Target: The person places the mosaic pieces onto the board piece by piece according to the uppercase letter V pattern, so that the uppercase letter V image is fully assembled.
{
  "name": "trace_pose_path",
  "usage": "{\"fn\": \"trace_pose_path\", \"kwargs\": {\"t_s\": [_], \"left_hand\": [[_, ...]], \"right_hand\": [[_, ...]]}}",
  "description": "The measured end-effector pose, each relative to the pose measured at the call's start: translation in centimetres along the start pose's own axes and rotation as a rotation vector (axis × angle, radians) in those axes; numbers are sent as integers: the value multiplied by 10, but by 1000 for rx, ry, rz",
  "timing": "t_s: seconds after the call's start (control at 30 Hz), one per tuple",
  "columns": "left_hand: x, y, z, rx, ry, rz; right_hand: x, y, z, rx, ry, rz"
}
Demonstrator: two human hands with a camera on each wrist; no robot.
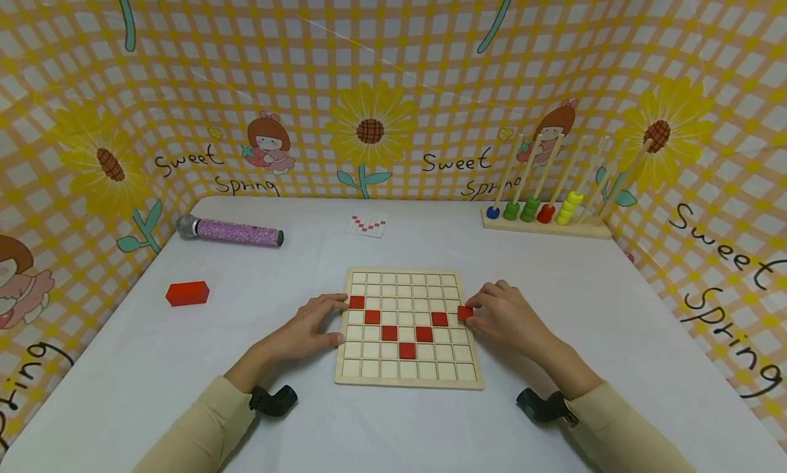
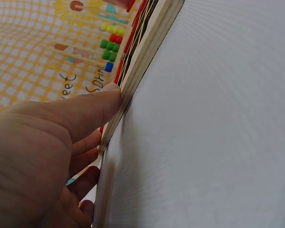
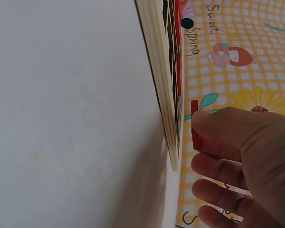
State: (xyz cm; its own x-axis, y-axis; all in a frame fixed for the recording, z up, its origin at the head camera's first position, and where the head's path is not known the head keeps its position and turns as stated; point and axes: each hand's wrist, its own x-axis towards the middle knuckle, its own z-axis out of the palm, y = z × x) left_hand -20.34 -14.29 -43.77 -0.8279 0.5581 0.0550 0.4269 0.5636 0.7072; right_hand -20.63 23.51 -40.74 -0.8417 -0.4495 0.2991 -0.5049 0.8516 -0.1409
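Observation:
A square wooden grid board point(image 1: 406, 377) lies flat in the middle of the table, with several red square tiles point(image 1: 407, 350) set in its cells in a V shape. My right hand point(image 1: 513, 319) pinches one more red tile point(image 1: 465, 313) between thumb and fingers at the board's right side. In the right wrist view that pinched tile point(image 3: 195, 124) is held just above the board's surface, apart from it. My left hand point(image 1: 301, 329) touches the board's left edge with thumb and fingertips, fingers spread and fairly straight. The left wrist view shows the thumb point(image 2: 92, 107) against the wooden edge.
Behind the board lies a small card point(image 1: 367, 223) printed with a red V pattern. A purple glittery microphone point(image 1: 236, 232) is at the back left, a red block point(image 1: 187, 293) on the left. A bead-peg counting stand point(image 1: 547, 225) stands at the back right, before the patterned cloth wall.

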Motion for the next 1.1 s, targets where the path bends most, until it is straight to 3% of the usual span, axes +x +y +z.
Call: {"fn": "trace_pose_path", "kwargs": {"t_s": [0.57, 1.1], "left_hand": [[0, -1, 0, -3, 2, -7], [1, -2, 1, 5, 5, -2]], "right_hand": [[21, 1, 10, 1, -56, 29], [27, 0, 14, 31, -83, 57]]}}
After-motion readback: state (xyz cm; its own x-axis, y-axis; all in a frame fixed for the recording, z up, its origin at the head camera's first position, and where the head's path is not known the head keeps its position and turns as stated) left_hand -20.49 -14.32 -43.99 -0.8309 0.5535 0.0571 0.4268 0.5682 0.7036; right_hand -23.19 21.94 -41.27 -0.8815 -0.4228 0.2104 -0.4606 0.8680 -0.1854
